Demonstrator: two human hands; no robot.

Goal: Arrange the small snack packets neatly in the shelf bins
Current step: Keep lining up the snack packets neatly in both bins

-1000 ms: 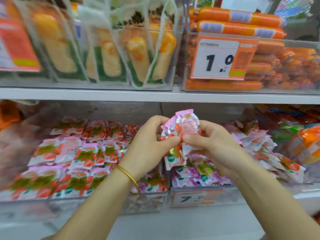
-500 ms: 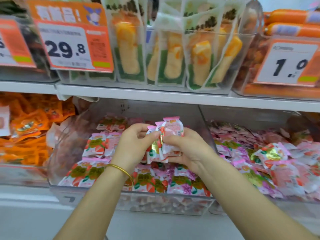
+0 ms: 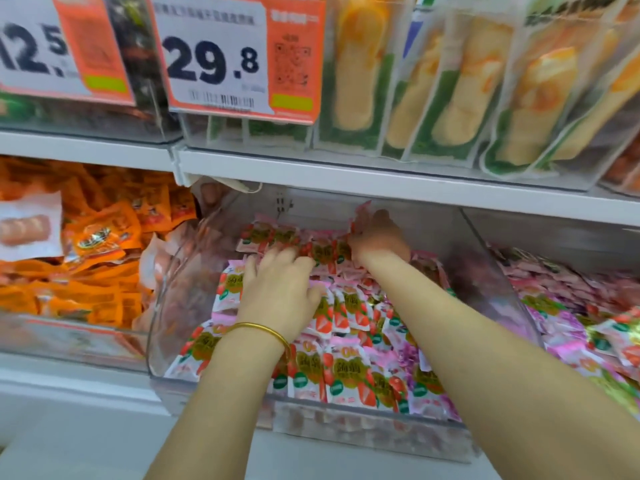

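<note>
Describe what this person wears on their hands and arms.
Left hand and right hand are ungloved, with no sleeves in view. A thin gold bangle circles the left wrist; the right wrist carries nothing.

We cannot see the fingers of the right grip (image 3: 379, 237); its own back hides them, and the packets (image 3: 322, 252) beside it are blurred. The left price tag (image 3: 52, 46) is cut off by the edge, and the small print on the middle tag (image 3: 239, 53) is too fine for us to read.

"29.8" price tag (image 3: 239, 57), "12.5" price tag (image 3: 52, 46)
</note>
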